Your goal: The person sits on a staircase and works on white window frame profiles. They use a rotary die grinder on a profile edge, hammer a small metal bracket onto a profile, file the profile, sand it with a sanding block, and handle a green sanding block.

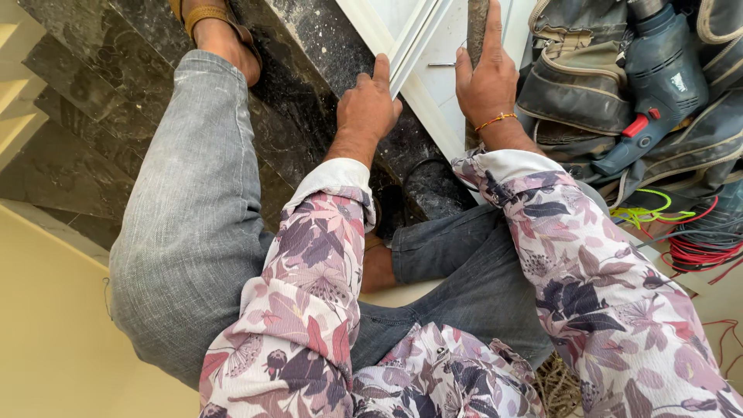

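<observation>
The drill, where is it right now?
In the head view the drill lies at upper right on the grey tool bag, right of the right hand and above the red and green wires.

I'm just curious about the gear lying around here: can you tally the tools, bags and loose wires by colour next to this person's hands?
Blue power drill: 1
Grey tool bag: 1
Red wire bundle: 1
Green wire: 1
Dark tool handle held by the right hand: 1
White strip under the left hand: 1
Total: 6
</observation>
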